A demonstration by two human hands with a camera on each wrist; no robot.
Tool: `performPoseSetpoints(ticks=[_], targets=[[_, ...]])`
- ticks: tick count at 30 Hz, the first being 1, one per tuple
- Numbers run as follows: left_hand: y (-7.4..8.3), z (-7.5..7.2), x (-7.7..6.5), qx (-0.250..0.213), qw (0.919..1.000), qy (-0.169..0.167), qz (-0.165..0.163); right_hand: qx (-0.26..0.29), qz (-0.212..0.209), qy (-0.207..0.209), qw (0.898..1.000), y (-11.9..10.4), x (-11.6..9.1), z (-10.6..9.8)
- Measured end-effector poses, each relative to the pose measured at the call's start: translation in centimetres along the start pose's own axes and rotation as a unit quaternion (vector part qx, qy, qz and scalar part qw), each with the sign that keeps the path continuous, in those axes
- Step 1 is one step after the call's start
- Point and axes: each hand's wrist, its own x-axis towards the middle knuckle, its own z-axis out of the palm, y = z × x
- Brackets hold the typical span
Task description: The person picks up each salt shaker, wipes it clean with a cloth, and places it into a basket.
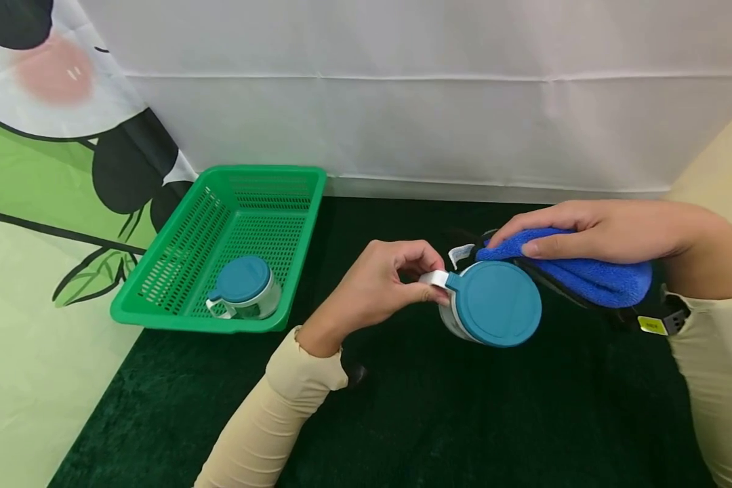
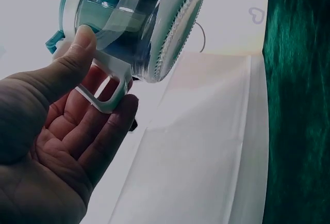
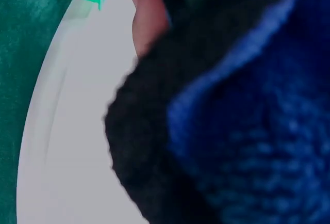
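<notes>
A clear glass jar (image 1: 497, 303) with a blue lid and white handle is held up over the dark green cloth surface. My left hand (image 1: 390, 285) pinches its handle (image 2: 109, 102) between thumb and fingers. In the left wrist view the jar tilts, its ridged glass base turned to the right. My right hand (image 1: 628, 230) grips a blue towel (image 1: 610, 281) with a black edge, thumb on top. The towel lies against or close to the jar's far right side; contact there is hidden. Folds of the towel fill most of the right wrist view.
To the left stands a green plastic basket (image 1: 165, 322) with slotted walls. Inside, near its front, sits a similar blue-lidded jar (image 1: 244, 279). A white sheet (image 1: 402, 129) hangs behind the dark green cloth (image 1: 494, 420), and a printed panda sheet (image 1: 30, 285) borders the left.
</notes>
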Motion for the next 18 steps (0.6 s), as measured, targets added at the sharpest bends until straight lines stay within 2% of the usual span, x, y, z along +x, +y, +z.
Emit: performPoseSetpoints(ticks=[4,8,11,15,18], targets=[[0.2,0.4,0.1,-0.010,0.9998,-0.017,0.005,0.028,0.004,-0.052,0.998,-0.2,2.0,0.2],[0.2,0.6,-0.1,-0.015,0.9997,-0.020,-0.001,0.078,0.018,-0.096,0.992,0.9,3.7,0.9],[0.0,0.6,-0.1,-0.015,0.9997,-0.018,-0.006,0.081,0.018,-0.091,0.992,1.5,3.6,1.0],[0.0,0.5,0.1,-0.014,0.9996,-0.022,-0.006,0.038,0.020,-0.065,0.997,0.5,2.4,0.4],[0.1,0.6,0.2,-0.018,0.9994,-0.030,-0.002,0.036,0.014,-0.077,0.996,0.1,2.9,0.3]])
